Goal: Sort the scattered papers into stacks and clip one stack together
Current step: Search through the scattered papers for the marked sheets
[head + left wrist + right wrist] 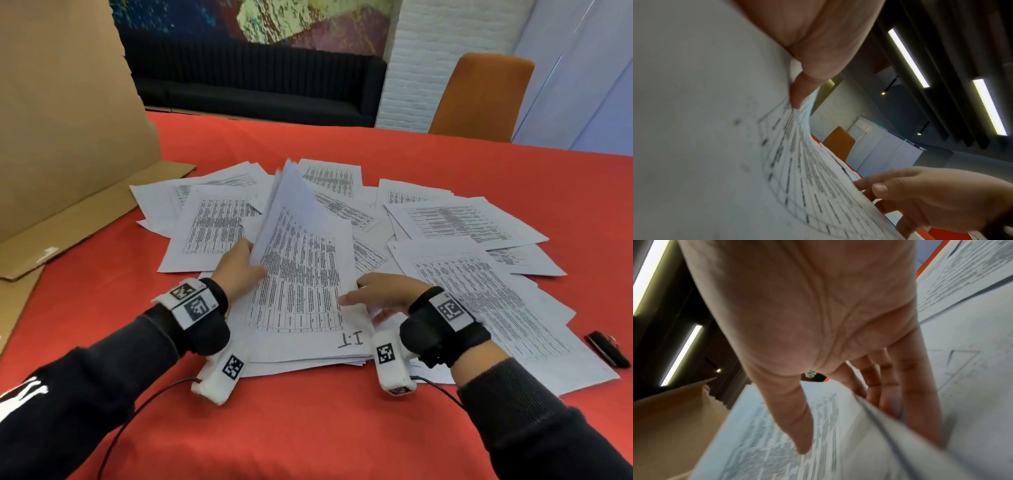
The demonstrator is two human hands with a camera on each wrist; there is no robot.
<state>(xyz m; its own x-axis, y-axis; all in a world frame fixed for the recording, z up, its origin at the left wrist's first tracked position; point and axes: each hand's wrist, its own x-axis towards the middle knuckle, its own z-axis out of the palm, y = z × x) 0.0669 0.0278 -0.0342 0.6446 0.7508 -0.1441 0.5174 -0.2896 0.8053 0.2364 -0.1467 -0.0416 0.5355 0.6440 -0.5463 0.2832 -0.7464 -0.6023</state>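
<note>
A stack of printed sheets (pixel 301 308), marked "I.T" at its near edge, lies in front of me on the red table (pixel 308 428). My left hand (pixel 239 265) pinches the stack's left edge, and the upper sheets (pixel 291 192) stand lifted and curled. The thumb (pixel 799 91) presses on that paper. My right hand (pixel 380 294) holds the right edge, thumb (pixel 797 426) on top and fingers (pixel 890 386) tucked under. Loose printed sheets (pixel 462 222) lie scattered behind and to the right. A black binder clip (pixel 608 347) lies on the table at the far right.
A large sheet of brown cardboard (pixel 68 137) stands and lies along the table's left side. An orange chair (pixel 479 96) is at the far edge, with a dark sofa (pixel 257 85) behind. Cables trail from both wrists over the near red cloth.
</note>
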